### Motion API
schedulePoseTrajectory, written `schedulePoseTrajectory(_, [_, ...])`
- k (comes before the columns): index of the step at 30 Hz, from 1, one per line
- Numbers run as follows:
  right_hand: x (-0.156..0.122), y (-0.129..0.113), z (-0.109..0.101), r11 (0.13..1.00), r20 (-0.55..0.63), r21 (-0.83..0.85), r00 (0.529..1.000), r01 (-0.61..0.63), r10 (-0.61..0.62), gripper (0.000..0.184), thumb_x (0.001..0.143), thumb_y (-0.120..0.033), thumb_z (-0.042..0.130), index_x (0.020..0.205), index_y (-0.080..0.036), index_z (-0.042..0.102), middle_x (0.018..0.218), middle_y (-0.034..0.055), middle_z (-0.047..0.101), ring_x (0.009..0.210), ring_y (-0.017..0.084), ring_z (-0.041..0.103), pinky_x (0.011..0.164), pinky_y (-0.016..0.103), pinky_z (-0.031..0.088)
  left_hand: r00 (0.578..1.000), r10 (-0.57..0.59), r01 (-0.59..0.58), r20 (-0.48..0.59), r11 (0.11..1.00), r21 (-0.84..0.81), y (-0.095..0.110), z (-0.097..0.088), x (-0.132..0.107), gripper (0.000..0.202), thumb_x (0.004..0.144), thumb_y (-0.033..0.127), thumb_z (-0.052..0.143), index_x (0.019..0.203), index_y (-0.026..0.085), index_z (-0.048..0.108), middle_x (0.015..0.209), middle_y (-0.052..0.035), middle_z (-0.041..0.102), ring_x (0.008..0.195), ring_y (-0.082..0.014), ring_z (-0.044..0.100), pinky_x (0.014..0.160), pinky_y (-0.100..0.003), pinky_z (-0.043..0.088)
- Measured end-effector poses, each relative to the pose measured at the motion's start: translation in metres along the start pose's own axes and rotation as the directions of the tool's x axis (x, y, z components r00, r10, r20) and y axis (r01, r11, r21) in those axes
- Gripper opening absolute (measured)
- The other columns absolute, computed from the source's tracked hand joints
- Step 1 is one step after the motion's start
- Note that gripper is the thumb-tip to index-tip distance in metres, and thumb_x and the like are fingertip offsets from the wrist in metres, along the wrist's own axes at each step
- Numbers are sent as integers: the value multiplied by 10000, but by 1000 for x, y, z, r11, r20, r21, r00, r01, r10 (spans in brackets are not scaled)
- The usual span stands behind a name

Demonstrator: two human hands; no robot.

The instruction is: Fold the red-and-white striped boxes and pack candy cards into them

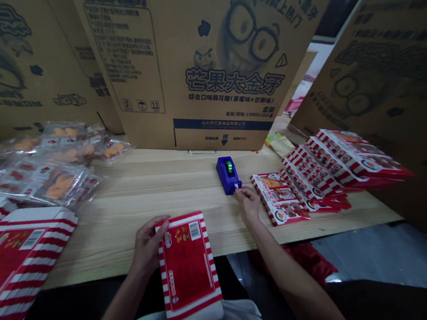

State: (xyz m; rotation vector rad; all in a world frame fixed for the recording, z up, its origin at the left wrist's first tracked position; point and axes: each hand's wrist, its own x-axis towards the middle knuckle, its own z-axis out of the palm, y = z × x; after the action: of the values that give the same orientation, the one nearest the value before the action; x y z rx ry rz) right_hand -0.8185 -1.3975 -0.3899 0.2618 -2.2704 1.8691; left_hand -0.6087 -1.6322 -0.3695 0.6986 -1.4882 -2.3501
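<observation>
My left hand [148,244] grips the upper left edge of a red box with white-striped borders [187,263], back side up, with a barcode near its top. The box leans from the table's front edge toward my lap. At the front of a blue tape dispenser [225,175] my right hand [248,203] pinches at the cutter, where a small pale end of tape shows. A green roll of tape [229,167] sits in the dispenser. Just right of that hand lies a red striped box with a picture window [279,199].
Several red striped boxes [334,163] lean in a row at the right. Clear bags of orange and red pieces [55,183] pile up at the left, behind flat striped boxes [23,264]. Large printed cartons [203,55] stand along the back of the wooden table [163,185].
</observation>
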Motion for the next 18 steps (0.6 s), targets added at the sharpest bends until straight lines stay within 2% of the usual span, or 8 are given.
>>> schedulePoseTrajectory(5, [-7, -2, -4, 1000, -8, 4, 1000, -28, 28, 323, 701, -502, 570, 635, -189, 612, 672, 39, 566, 713, 199, 532, 667, 319, 461, 995, 55, -63, 79, 992, 112, 27, -5, 19, 415, 580, 415, 828, 841, 141, 660, 663, -14, 682, 530, -154, 619, 505, -249, 506])
schedulePoseTrajectory(7, [-15, -12, -1, 998, 65, 27, 996, -58, 56, 334, 707, -516, 578, 629, -192, 603, 639, 26, 549, 659, 186, 522, 635, 313, 465, 979, 35, -81, 199, 970, 229, 39, -9, 26, 363, 619, 415, 800, 805, 130, 673, 647, -14, 667, 526, -137, 599, 501, -223, 473])
schedulePoseTrajectory(9, [-26, -30, 7, 994, 262, 54, 962, -98, 81, 316, 692, -499, 636, 629, -189, 618, 634, 17, 560, 628, 174, 533, 613, 301, 473, 942, -10, -110, 335, 935, 337, 48, -12, 31, 322, 657, 407, 769, 781, 123, 683, 648, -14, 659, 541, -128, 590, 508, -205, 446])
schedulePoseTrajectory(11, [-39, -53, 21, 993, 566, 62, 823, -99, 47, 280, 690, -454, 686, 632, -184, 643, 664, 17, 589, 636, 165, 552, 616, 285, 470, 889, -73, -129, 451, 908, 400, 52, -12, 35, 309, 685, 405, 741, 790, 119, 685, 638, -15, 653, 539, -127, 580, 510, -204, 428])
schedulePoseTrajectory(13, [-51, -76, 39, 998, 807, 61, 589, -14, -41, 258, 733, -415, 679, 627, -181, 658, 681, 16, 603, 643, 153, 554, 610, 264, 447, 852, -105, -145, 513, 895, 423, 51, -9, 37, 305, 700, 403, 721, 791, 115, 683, 620, -13, 642, 520, -121, 557, 504, -205, 408])
schedulePoseTrajectory(14, [-56, -86, 47, 996, 862, 58, 500, 70, -85, 258, 760, -395, 662, 615, -182, 656, 671, 13, 601, 633, 145, 544, 598, 254, 428, 847, -101, -156, 522, 891, 426, 50, -8, 36, 301, 703, 401, 716, 787, 114, 684, 617, -12, 638, 517, -118, 546, 505, -205, 400])
schedulePoseTrajectory(16, [-65, -98, 63, 961, 876, 21, 458, 274, -150, 268, 768, -361, 664, 568, -185, 633, 620, 6, 584, 588, 133, 509, 559, 243, 385, 855, -63, -188, 514, 887, 421, 47, -8, 34, 287, 693, 391, 720, 764, 115, 686, 627, -11, 635, 533, -113, 534, 519, -204, 393])
schedulePoseTrajectory(18, [-72, -100, 75, 908, 852, -52, 493, 417, -177, 277, 748, -340, 694, 533, -189, 608, 565, 3, 570, 543, 126, 477, 527, 244, 348, 868, -18, -218, 496, 884, 414, 47, -12, 29, 274, 681, 383, 727, 738, 117, 687, 634, -11, 632, 559, -115, 530, 538, -205, 393])
